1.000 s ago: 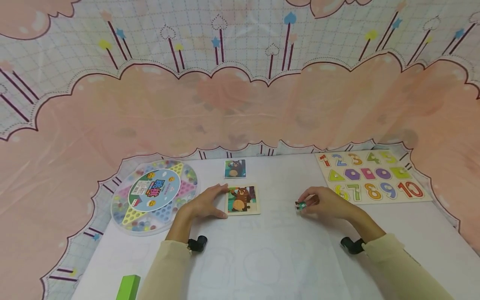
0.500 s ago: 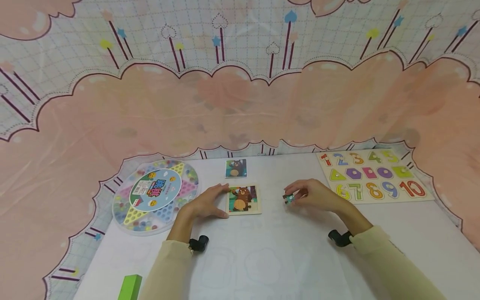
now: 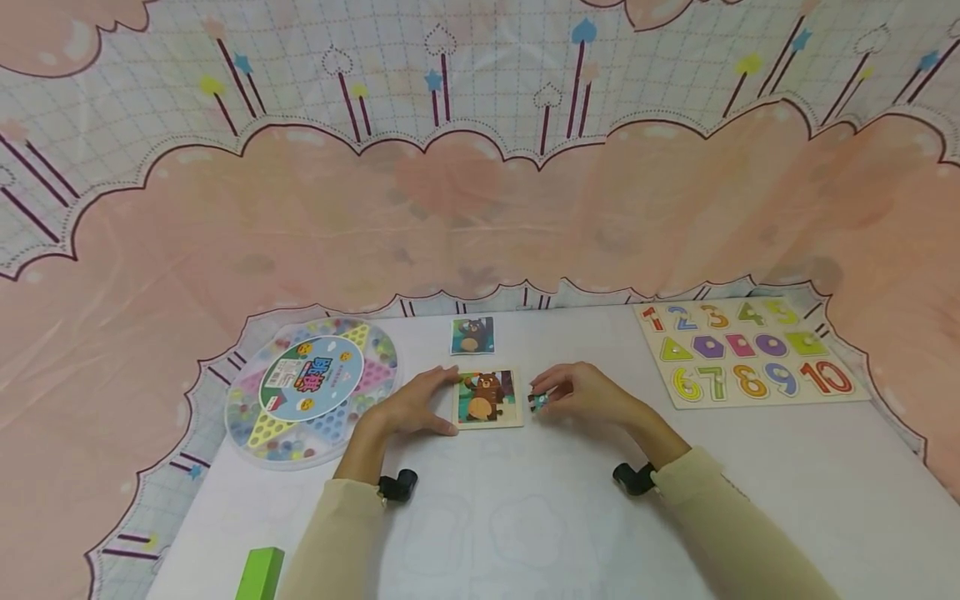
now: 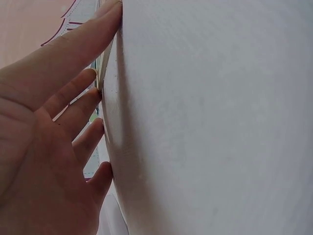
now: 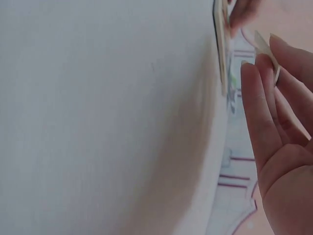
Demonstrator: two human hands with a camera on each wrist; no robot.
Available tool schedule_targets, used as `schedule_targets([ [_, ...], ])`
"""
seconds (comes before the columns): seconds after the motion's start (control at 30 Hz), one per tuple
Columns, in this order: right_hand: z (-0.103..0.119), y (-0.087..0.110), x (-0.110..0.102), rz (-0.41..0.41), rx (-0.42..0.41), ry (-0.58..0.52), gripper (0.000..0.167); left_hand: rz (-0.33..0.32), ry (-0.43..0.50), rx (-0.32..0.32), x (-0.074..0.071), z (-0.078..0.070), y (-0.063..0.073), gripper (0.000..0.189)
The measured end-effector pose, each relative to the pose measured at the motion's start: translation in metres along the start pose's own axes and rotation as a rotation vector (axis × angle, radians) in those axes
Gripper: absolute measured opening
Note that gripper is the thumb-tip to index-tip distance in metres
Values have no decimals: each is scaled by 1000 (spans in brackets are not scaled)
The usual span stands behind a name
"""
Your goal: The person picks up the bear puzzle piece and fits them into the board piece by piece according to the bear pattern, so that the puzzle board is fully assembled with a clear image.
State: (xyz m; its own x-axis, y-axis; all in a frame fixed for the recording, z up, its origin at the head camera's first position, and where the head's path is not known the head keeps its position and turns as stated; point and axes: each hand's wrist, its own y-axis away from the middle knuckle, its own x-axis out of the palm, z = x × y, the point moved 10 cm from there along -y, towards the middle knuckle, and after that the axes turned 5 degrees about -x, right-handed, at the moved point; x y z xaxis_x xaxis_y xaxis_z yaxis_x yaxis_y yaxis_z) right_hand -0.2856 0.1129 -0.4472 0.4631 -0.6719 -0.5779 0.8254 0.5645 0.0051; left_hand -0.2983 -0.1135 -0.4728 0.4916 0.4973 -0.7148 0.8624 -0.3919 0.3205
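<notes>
A square wooden bear jigsaw puzzle point(image 3: 519, 400) lies flat on the white table, with a pale bare gap at its lower right. At its left edge my left hand point(image 3: 405, 408) holds it, index finger at the upper corner and thumb at the lower one. Just right of the board, my right hand point(image 3: 592, 398) pinches a small teal and dark puzzle piece point(image 3: 537, 402) between thumb and fingers. The right wrist view shows that puzzle piece point(image 5: 264, 45) edge-on at the fingertips, apart from the board point(image 5: 221, 49).
A matching bear picture card point(image 3: 472, 336) lies behind the board. Left of it is a round Chinese checkers set point(image 3: 311, 392) with coloured marbles. At the right rests a number and shape board point(image 3: 750, 354). A green block point(image 3: 260, 573) stands near the front left.
My right hand has carried the puzzle piece leftward across the table to beside the board. The left hand and the board stay put.
</notes>
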Motion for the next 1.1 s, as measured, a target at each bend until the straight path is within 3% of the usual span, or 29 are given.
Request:
schedule_targets([
  [0.57,7,-34,30,7,39,54,23,3,15,-20,-1,-1,1,92],
  [1.1,14,-42,41,5,67,153,18,7,15,-17,-1,0,0,92],
])
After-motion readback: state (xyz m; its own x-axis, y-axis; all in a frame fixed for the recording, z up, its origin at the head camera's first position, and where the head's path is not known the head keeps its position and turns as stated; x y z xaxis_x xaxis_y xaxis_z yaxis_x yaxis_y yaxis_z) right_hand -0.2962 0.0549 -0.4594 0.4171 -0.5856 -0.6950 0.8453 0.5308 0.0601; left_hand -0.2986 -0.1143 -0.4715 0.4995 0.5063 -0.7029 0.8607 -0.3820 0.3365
